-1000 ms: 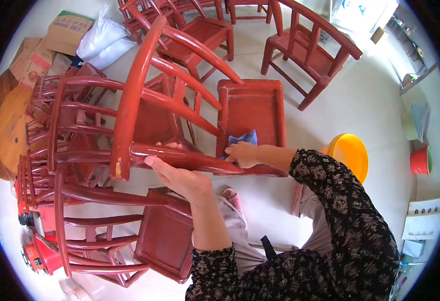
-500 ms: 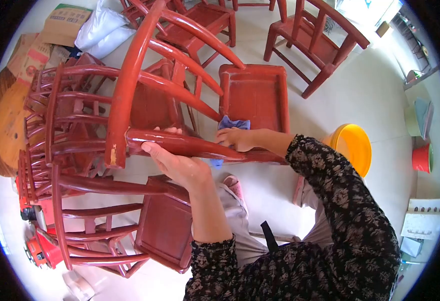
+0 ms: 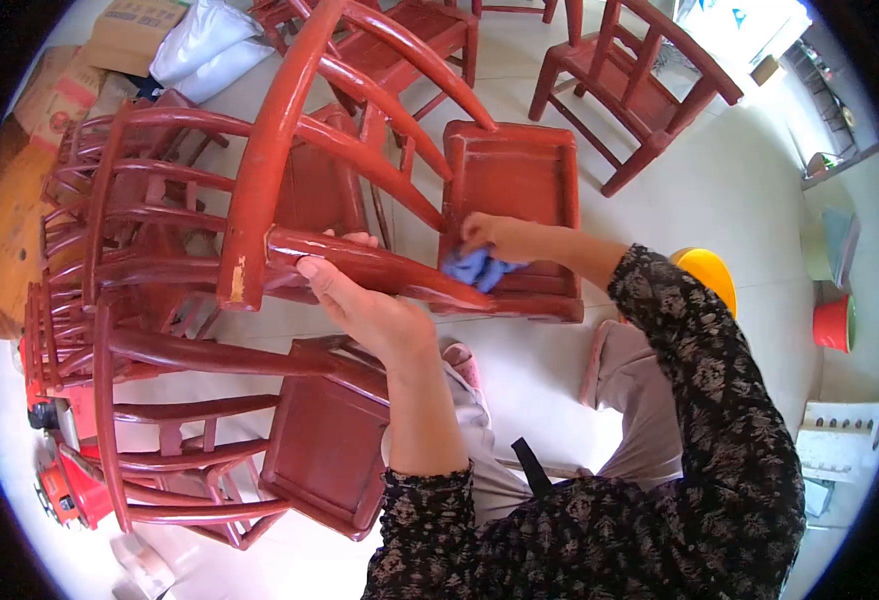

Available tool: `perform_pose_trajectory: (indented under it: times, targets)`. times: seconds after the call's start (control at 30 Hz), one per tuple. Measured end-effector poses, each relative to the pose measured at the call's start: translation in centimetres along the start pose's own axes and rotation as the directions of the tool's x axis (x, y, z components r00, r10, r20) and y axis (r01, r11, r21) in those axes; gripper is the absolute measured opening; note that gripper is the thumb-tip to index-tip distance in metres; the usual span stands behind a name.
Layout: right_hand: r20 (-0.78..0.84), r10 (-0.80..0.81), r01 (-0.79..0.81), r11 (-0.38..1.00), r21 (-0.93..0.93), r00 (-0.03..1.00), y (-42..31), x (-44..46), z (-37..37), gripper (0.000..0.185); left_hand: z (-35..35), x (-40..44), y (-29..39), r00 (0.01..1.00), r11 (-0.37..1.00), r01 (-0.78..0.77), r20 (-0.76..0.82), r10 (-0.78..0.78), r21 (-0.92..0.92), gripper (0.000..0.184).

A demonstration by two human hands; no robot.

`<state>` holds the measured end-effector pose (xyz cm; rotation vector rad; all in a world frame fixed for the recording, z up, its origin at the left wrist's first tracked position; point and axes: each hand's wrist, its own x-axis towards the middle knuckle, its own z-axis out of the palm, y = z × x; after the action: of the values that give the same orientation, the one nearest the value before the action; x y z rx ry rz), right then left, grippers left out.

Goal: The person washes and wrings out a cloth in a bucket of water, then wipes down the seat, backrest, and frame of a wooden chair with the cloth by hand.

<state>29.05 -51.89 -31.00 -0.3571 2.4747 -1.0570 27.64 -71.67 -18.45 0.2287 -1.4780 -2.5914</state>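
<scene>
Single head-worn camera, facing forward and down; wide round view, sleeves (image 3: 701,350) near, floor (image 3: 699,200) beyond.

Brightly lit pale tiled floor (image 3: 729,190)

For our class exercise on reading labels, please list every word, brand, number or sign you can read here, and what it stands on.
Nothing can be read for certain.
Upper cardboard box: printed characters, too small and blurred.
Red-printed cardboard: markings, too blurred.
Bright panel: blue marks, too washed out.
</scene>
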Motion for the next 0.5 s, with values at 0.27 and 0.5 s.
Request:
perform_pose_trajectory:
  times: [0.27, 0.5]
  targets:
    - [0.280, -0.228, 0.183, 0.967, 0.176, 0.932, 1.9, 9.5, 6.2, 0.031, 0.0, 0.1, -0.1, 1.000, 1.000, -0.006, -0.008, 0.006, 0.010, 0.058]
    - [-0.186, -0.359, 0.378, 0.923, 0.076, 0.915, 1.9, 2.0, 5.7, 0.030, 0.1, 0.0, -0.1, 0.999, 1.000, 0.011, -0.035, -0.011, -0.002, 0.054]
